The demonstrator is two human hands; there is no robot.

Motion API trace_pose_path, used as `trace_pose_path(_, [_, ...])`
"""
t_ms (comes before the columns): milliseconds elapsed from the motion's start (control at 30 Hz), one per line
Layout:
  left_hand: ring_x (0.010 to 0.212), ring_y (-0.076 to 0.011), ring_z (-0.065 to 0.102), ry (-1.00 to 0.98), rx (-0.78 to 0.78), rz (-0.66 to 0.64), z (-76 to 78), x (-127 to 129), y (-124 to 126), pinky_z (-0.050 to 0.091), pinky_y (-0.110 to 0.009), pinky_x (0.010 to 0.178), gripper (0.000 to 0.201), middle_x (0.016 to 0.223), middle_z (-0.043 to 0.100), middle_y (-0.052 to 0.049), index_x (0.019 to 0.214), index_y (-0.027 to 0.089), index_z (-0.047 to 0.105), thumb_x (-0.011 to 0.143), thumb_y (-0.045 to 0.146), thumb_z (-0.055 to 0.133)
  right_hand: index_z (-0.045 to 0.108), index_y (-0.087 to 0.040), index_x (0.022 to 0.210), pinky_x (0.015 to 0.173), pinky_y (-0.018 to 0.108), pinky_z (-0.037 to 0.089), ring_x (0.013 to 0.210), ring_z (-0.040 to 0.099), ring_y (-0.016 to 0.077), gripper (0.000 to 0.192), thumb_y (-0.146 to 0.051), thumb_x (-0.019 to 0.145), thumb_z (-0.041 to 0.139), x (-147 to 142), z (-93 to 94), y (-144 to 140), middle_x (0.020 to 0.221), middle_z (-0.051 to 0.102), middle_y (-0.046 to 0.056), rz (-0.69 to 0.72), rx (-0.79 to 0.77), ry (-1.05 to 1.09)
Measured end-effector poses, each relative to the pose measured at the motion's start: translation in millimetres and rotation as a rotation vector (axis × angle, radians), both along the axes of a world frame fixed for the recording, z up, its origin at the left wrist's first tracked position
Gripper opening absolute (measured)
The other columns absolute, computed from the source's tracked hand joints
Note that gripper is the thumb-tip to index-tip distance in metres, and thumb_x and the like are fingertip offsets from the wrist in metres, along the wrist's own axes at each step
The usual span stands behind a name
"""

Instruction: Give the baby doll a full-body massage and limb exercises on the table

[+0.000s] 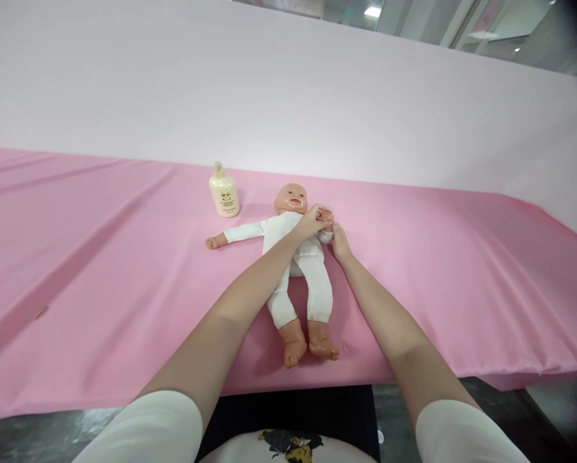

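A baby doll (283, 225) with a soft white cloth body and tan plastic head, hands and feet lies on its back, its head away from me. My left hand (312, 222) reaches across the doll's chest, fingers closed round the doll's hand (325, 215) on the right side. From the right, my right hand (340, 243) presses against the same hand and wrist, its fingers partly hidden behind them. The doll's other arm stretches out to the left. Beyond that arm stands a cream pump bottle (225, 194), upright, with a printed label.
Pink cloth (124, 257) with folds covers the table. A white partition (269, 96) rises along the back and the right side. A small brownish scrap (41, 312) lies on the cloth at the left. The table's front edge is close to my body.
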State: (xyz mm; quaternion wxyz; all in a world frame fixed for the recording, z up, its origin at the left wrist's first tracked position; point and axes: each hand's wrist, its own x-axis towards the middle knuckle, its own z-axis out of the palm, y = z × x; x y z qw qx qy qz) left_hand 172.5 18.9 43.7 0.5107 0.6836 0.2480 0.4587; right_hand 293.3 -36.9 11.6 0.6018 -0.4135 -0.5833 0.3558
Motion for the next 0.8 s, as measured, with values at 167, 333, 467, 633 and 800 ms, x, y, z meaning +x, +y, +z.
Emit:
trace_pose_path(167, [0.094,-0.0165,0.063,-0.04,0.005,0.094,2.9,-1,-1,0.048,-0.033,0.091,0.037,0.099,0.064,-0.004,0.105,0.018,0.053,0.072,0.013,0.07,0.056,-0.02,0.113,0.098,0.04,0.049,0.102,0.064,0.0226,0.052,-0.061,0.081,0.061,-1,-2.6,-4,0.112,0.069,0.008,-0.1,-0.031,-0.087])
trace_pose_path(333, [0.099,-0.0166,0.063,0.016,0.047,0.122,11.4,-4,-8,0.048,-0.03,0.093,0.037,0.106,0.066,-0.006,0.109,0.017,0.055,0.075,0.013,0.068,0.049,-0.021,0.116,0.094,0.037,0.049,0.097,0.061,0.0215,0.052,-0.049,0.077,0.068,-3,0.2,-9,0.113,0.067,0.007,-0.197,0.038,-0.174])
trace_pose_path(467, [0.109,-0.0187,0.062,0.058,0.081,0.066,14.1,-5,-11,0.046,-0.031,0.098,0.035,0.119,0.066,-0.01,0.114,0.016,0.058,0.08,0.015,0.065,0.055,-0.021,0.106,0.088,0.034,0.05,0.089,0.062,0.0202,0.041,-0.049,0.078,0.068,-2,4.0,-12,0.103,0.069,0.005,-0.271,0.057,-0.17])
trace_pose_path(633, [0.11,-0.0186,0.062,0.137,0.115,0.002,16.0,-6,-14,0.045,-0.03,0.099,0.031,0.121,0.067,-0.009,0.116,0.015,0.062,0.085,0.019,0.06,0.065,-0.019,0.104,0.088,0.034,0.053,0.087,0.066,0.0188,0.039,-0.05,0.08,0.066,1,1.4,-8,0.101,0.073,0.004,-0.255,0.01,-0.106])
trace_pose_path(800, [0.093,-0.0163,0.063,0.146,0.064,0.024,16.7,-4,-15,0.048,-0.028,0.088,0.021,0.101,0.07,-0.007,0.105,0.012,0.065,0.088,0.021,0.057,0.067,-0.018,0.117,0.1,0.038,0.05,0.109,0.066,0.023,0.053,-0.053,0.078,0.067,2,-2.9,-3,0.119,0.072,0.008,-0.178,0.005,-0.011])
